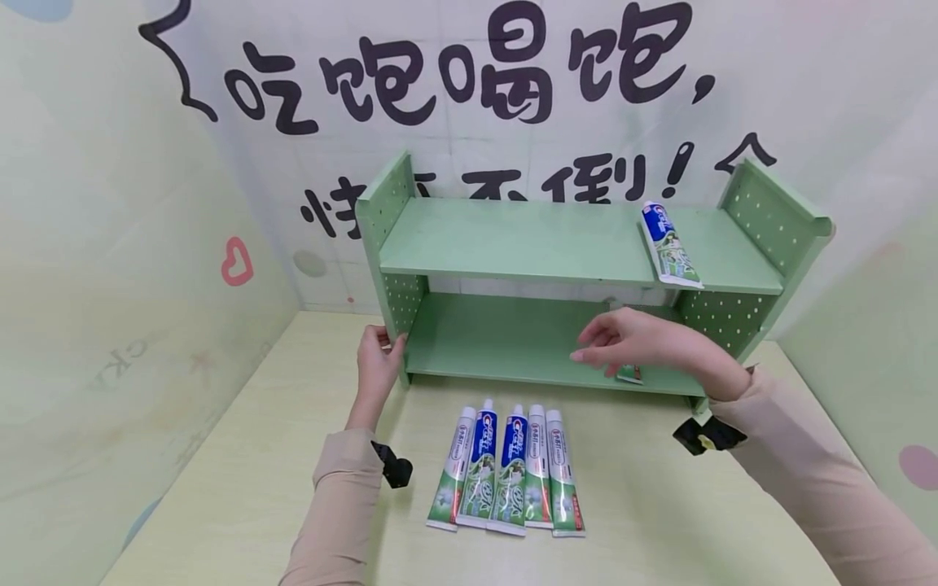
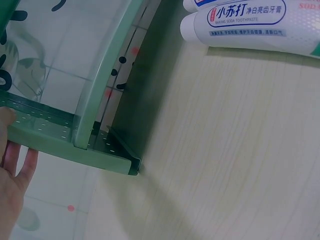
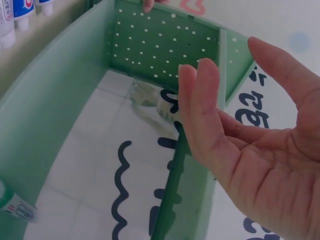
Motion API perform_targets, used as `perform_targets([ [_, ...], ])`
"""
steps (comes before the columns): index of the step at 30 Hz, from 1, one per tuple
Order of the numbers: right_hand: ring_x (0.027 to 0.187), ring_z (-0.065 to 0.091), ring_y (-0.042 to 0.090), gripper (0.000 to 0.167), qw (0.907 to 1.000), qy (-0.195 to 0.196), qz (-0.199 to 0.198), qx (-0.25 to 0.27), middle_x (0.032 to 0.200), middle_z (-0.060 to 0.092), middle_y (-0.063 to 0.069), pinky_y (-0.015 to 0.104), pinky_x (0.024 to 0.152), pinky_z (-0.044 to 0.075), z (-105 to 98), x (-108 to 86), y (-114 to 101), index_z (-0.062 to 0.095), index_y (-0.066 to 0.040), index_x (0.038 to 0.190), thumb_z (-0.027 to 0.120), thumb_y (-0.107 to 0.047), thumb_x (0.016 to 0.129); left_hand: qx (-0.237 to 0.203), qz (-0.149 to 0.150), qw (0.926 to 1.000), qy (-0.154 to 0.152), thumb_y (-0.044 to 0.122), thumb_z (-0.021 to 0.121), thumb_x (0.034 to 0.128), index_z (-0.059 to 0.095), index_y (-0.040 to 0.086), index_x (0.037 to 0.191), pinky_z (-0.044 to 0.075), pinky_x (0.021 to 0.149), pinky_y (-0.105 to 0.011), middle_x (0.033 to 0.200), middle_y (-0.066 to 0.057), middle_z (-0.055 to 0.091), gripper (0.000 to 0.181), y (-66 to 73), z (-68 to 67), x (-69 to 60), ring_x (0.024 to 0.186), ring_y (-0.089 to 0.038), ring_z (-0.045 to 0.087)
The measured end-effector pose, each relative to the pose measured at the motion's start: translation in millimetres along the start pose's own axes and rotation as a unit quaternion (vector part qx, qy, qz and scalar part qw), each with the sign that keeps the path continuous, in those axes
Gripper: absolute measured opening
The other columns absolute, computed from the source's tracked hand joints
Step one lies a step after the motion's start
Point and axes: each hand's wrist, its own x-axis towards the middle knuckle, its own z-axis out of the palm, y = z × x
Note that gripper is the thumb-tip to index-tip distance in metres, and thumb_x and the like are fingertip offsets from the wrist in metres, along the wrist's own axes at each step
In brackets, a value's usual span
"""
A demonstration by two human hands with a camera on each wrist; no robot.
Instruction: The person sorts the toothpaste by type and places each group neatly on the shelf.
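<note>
A green two-tier shelf (image 1: 513,240) stands on the table. My left hand (image 1: 377,366) grips the edge of its left side panel (image 2: 65,147), thumb on one face and fingers on the other. In front of the lower tier my right hand (image 1: 633,338) hovers with nothing in it, fingers loosely bent and thumb apart in the right wrist view (image 3: 250,145). Partly hidden behind that hand, a toothpaste tube (image 1: 630,374) lies on the lower tier; its cap end shows in the right wrist view. A blue, white and green toothpaste tube (image 1: 668,244) lies on the top tier, towards the right.
Several toothpaste tubes lie in a row on the light wooden table (image 1: 293,488) before the shelf, among them a blue-topped tube (image 1: 510,472) and a white baking soda tube (image 1: 564,476). Printed wall sheets (image 1: 476,81) with black characters enclose the back and sides.
</note>
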Motion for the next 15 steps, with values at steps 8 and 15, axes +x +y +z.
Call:
perform_targets([
  [8, 0.079, 0.061, 0.015, 0.053, 0.9994, -0.02, -0.017, 0.023, 0.1, 0.062, 0.02, 0.029, 0.072, 0.057, 15, 8.1, 13, 0.048, 0.011, 0.117, 0.061, -0.031, 0.086, 0.004, -0.002, 1.0, 0.002, 0.014, 0.054, 0.0909, 0.041, -0.007, 0.114, 0.054, 0.084, -0.04, 0.112, -0.023, 0.05, 0.034, -0.1, -0.2, -0.2, 0.1, -0.033, 0.056],
  [15, 0.075, 0.06, 0.013, 0.052, 0.9995, -0.02, -0.012, 0.023, 0.094, 0.062, 0.012, 0.029, 0.071, 0.057, 24, 13.7, 23, 0.051, 0.009, 0.115, 0.062, -0.032, 0.085, 0.005, -0.001, 1.0, 0.002, 0.014, 0.054, 0.0908, 0.041, -0.007, 0.115, 0.054, 0.084, -0.04, 0.113, -0.023, 0.05, 0.034, 0.2, -0.2, 0.0, 0.1, -0.034, 0.056],
])
